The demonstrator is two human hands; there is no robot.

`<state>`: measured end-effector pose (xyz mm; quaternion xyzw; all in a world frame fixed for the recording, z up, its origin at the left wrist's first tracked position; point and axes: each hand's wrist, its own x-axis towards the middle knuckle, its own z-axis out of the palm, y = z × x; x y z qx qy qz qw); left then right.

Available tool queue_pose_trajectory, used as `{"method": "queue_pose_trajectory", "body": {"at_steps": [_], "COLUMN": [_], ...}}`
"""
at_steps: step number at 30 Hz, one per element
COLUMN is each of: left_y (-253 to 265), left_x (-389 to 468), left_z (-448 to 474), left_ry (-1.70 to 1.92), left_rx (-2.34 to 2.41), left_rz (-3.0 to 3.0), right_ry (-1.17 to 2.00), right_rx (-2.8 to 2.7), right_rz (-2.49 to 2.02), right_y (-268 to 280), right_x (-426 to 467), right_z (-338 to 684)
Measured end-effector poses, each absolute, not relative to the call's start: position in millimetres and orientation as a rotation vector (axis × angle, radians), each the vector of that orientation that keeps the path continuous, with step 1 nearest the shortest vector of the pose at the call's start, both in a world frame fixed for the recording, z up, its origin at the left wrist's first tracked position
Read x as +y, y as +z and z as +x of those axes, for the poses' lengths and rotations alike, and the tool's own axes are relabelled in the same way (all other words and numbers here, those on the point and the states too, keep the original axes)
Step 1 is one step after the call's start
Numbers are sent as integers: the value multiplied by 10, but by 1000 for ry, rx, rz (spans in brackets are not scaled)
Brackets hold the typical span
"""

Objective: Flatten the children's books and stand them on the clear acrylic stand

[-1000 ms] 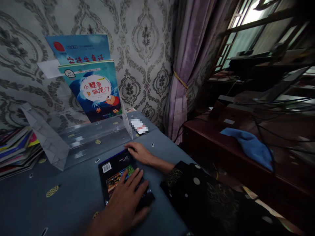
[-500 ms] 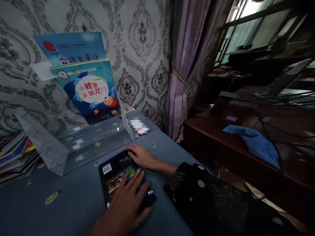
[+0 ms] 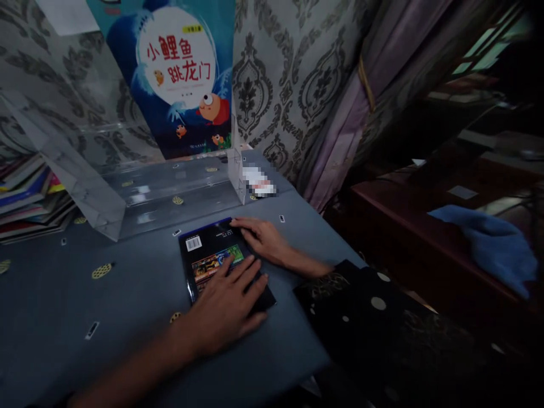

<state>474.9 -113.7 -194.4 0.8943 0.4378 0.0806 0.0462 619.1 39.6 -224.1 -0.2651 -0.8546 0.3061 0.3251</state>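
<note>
Head view: one black book [image 3: 212,246], closed, is partly covered by a spread left hand [image 3: 227,303] near the right edge of the desk [image 3: 140,283], its far corner touched by a loosely extended right hand [image 3: 264,241], one picture book [image 3: 182,73] already stood upright.

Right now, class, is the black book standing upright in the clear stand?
No: the black book lies flat on the table, with the left hand spread across its lower part.

A blue cloth [image 3: 488,243], perhaps a towel, lies right of the tied purple curtain [image 3: 342,139].
</note>
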Motion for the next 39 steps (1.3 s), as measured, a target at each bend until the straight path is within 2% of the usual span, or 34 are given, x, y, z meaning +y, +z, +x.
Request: {"method": "queue_pose_trajectory", "body": {"at_steps": [12, 28, 31, 35, 39], "left_y": [-1932, -1888, -1942, -2143, -2306], "left_x": [-1170, -1094, -1145, -1256, -1326], "left_z": [4764, 4654, 4483, 4178, 4072], "left_ry": [300, 334, 378, 524, 659], "left_rx": [1304, 1276, 1443, 1974, 2012], "left_rz": [2753, 2742, 2716, 2548, 2461], "right_ry": [878, 820, 803, 712, 644], "right_rx": [-2229, -2214, -2216, -2246, -2262], "right_rz": [-637, -548, -519, -454, -429], "right_y": [-2134, -2163, -2143, -2125, -2129], "right_x": [-36, -78, -85, -95, -112], "right_z": [6581, 6580, 6577, 6573, 6565]}}
